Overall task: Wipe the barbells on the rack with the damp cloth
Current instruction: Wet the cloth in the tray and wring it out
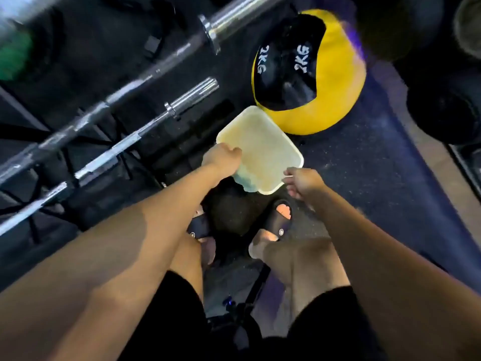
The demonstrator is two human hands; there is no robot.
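Both hands hold a pale square tub (263, 149) low over the floor, just in front of the feet — the left hand (222, 158) curled over its near-left rim, the right hand (302, 182) pinching the near-right corner, probably to keep it level. Something bluish sits in the tub's near corner, perhaps the damp cloth (243, 182), though blur hides it. The barbells (145, 100) lie untouched on the rack to the left, beside a yellow medicine ball (338, 100) — wiping has likely not begun.
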